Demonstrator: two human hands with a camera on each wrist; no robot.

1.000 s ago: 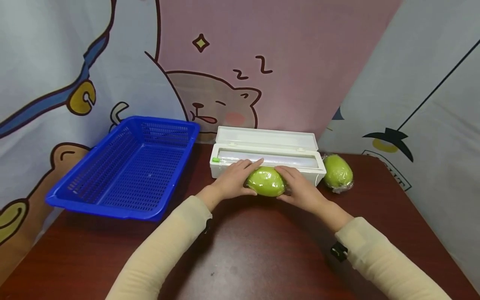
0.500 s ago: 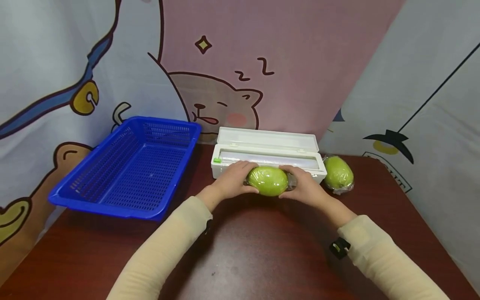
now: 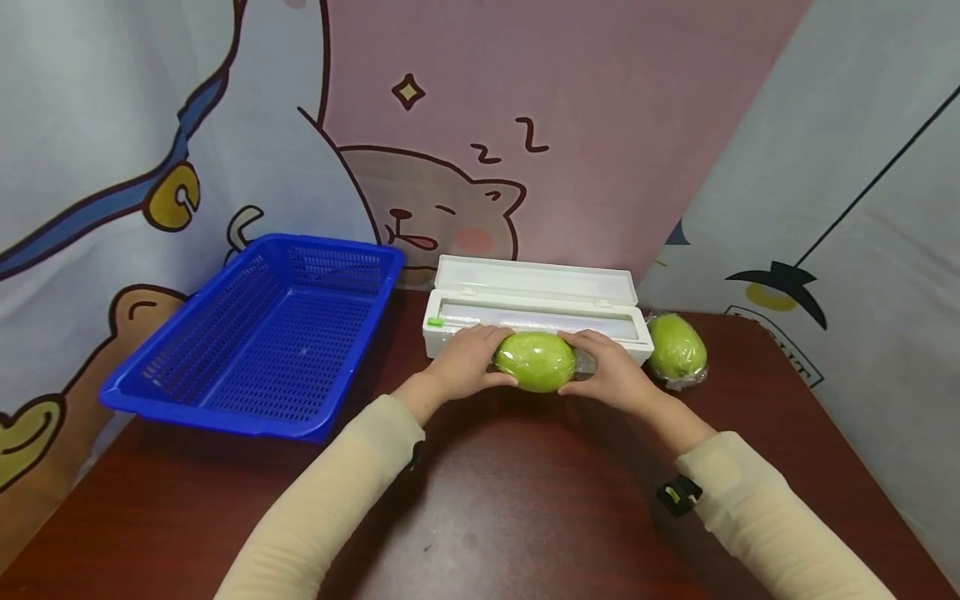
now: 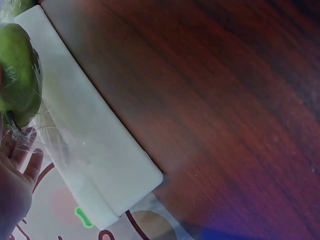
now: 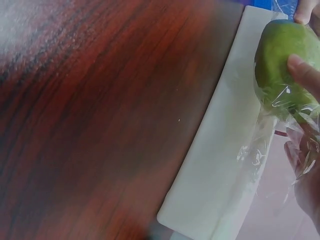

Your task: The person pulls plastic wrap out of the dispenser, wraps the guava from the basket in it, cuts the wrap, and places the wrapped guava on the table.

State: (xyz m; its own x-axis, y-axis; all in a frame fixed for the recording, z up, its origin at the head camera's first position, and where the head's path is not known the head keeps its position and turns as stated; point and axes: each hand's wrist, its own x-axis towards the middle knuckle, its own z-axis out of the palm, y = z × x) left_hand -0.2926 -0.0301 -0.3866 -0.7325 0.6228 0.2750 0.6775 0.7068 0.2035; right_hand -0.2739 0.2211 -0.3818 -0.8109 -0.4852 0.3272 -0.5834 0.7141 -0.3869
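In the head view a green, oval, mango-like fruit [image 3: 536, 362], under shiny cling film [image 5: 255, 152], is held up in front of the white cling film dispenser [image 3: 442, 343]. My left hand [image 3: 468, 367] grips its left end, and my right hand [image 3: 613, 375] its right end with loose film gathered there. Both thumbs lie on the near side, fingers on the far side. In the right wrist view the film spreads from the fruit over the dispenser's front. The dispenser's lid stands up, with a roll inside. Part of each hand is cut off in the wrist views.
A blue perforated plastic basket [image 3: 300, 429] stands at the left. A second wrapped green fruit [image 3: 677, 346] lies beside the dispenser's right end. Printed cloth [image 3: 630, 125] hangs behind the brown table [image 3: 480, 517].
The right hand has shifted slightly right from the fruit, baring more gathered film at that end. The left hand keeps its grip. Little differs over the last half second.
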